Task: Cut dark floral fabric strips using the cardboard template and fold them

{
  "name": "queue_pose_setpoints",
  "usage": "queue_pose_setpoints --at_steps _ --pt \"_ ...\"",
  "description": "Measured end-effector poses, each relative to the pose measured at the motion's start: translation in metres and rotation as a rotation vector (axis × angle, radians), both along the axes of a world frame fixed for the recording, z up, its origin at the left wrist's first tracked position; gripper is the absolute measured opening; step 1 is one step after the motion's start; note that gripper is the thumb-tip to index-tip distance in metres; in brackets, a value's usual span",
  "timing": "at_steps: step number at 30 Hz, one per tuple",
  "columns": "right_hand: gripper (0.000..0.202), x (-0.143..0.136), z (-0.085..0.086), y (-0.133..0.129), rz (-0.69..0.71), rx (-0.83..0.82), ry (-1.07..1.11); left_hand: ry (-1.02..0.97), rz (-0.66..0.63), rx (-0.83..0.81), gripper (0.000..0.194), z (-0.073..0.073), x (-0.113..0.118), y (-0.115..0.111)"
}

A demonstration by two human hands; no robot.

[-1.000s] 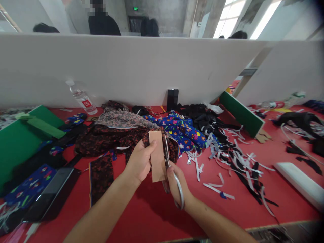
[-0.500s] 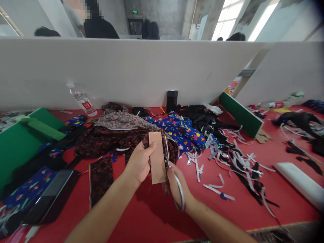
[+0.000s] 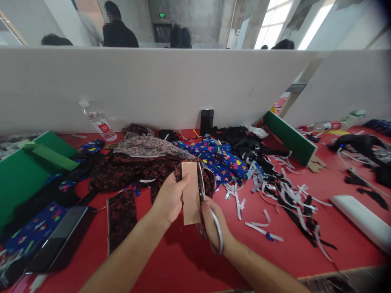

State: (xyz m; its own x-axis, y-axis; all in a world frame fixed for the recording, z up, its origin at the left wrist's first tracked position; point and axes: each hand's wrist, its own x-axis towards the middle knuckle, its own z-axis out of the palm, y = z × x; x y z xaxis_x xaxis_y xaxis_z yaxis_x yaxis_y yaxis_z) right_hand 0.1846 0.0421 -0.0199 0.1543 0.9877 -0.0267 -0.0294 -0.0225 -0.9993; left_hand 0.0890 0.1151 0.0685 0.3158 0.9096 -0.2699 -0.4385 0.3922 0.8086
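The left hand (image 3: 171, 197) is pinching a tan card strip (image 3: 190, 193) upright above the red bench (image 3: 275, 252), thumb closed on its face, its long axis running away from the person. Just to the strip's right, the right hand (image 3: 214, 228) is gripping scissors (image 3: 204, 203) through the loops, blades lying along the strip's right edge, parallel to that axis, over dark floral fabric (image 3: 128, 171).
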Motion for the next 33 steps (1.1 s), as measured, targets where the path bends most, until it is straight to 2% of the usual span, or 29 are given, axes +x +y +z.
queue_pose_setpoints --at_steps 10,23,33 --pt "0.049 -0.0027 0.0000 0.0005 0.032 0.027 0.118 0.038 -0.010 -0.020 0.030 0.0012 0.0003 -0.0031" --pt "0.057 -0.0001 -0.0011 0.0016 -0.017 0.021 0.026 0.031 -0.019 0.013 0.032 -0.0019 0.0021 -0.0044" --pt "0.050 0.0023 -0.0043 0.0013 -0.004 0.002 0.034 0.035 -0.048 0.024 0.029 -0.0023 -0.0002 -0.0050"
